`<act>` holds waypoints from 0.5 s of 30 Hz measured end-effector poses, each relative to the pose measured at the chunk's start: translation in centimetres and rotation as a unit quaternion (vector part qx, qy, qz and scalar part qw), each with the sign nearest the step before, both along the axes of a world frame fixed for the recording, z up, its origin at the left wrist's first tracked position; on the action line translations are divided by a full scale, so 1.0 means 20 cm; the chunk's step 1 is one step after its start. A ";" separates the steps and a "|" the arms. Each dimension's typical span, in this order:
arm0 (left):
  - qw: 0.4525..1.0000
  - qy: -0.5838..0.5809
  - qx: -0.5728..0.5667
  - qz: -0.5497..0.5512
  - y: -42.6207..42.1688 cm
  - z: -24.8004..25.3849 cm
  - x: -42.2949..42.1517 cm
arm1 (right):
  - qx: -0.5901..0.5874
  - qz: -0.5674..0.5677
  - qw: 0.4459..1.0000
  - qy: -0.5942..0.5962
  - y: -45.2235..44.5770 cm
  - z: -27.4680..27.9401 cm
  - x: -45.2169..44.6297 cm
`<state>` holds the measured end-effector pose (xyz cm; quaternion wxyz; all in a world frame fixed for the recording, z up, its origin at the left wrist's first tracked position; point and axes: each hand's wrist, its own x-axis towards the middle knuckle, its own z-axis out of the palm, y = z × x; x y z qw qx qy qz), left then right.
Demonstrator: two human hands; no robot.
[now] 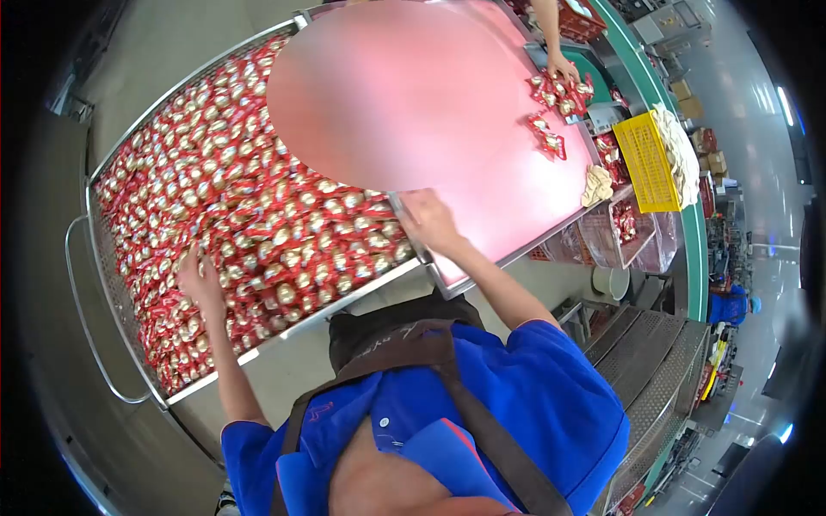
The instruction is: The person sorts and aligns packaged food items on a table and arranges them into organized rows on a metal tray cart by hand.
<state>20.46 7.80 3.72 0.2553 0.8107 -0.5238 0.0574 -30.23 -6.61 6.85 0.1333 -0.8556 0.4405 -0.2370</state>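
Note:
A wide metal tray (292, 329) is heaped with wrapped candies (284, 215) in red and gold foil. My left hand (200, 275) is down among these candies at the tray's left-middle, fingers apart and touching them; whether one is between the fingertips is hard to see. At the tray's right end, my right hand (428, 222) lies over the metal edge beside the pink tabletop (499, 198), its fingers stretched out. No candy shows in it.
Another person's hand (564, 67) touches a small pile of wrapped candies (564, 95) at the table's far right. A yellow crate (647, 163), a cloth (596, 185) and a green-edged conveyor (695, 258) stand right. A blurred oval hides part of the table.

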 end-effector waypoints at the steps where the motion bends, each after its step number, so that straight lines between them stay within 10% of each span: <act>1: 0.993 0.026 -0.050 -0.101 -0.13 0.02 -0.32 | 0.001 -0.055 0.998 0.040 -0.07 -0.05 -0.27; 7: 0.983 0.118 -0.038 -0.132 -0.73 -0.03 -1.77 | -0.002 -0.204 0.976 0.080 -0.62 -0.35 -1.67; 15: 0.995 0.045 0.071 0.053 -0.94 -0.14 -2.20 | 0.064 -0.360 0.931 0.013 -1.24 -0.41 -2.26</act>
